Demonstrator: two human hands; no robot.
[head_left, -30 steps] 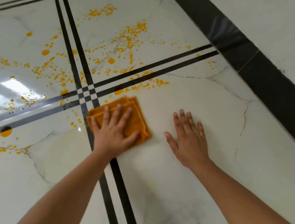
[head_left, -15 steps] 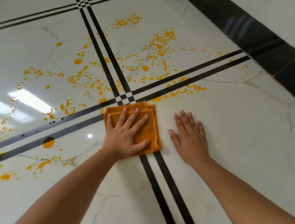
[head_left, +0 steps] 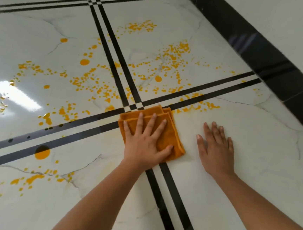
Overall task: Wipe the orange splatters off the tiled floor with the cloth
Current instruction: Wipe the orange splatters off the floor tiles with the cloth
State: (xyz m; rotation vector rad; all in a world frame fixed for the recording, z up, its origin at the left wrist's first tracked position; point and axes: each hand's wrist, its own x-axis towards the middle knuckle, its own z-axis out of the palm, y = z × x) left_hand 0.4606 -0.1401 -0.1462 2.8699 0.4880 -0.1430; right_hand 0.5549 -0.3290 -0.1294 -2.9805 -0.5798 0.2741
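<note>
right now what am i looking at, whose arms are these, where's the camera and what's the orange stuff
No machine here: a person wears one camera on the head, looking forward and down, so the two arms entering from below are their own. The left hand lies flat, fingers spread, pressing a folded orange cloth onto the white tiled floor near where black stripes cross. The right hand rests flat on bare tile beside the cloth, apart from it, holding nothing. Orange splatters dot the tiles beyond and left of the cloth.
</note>
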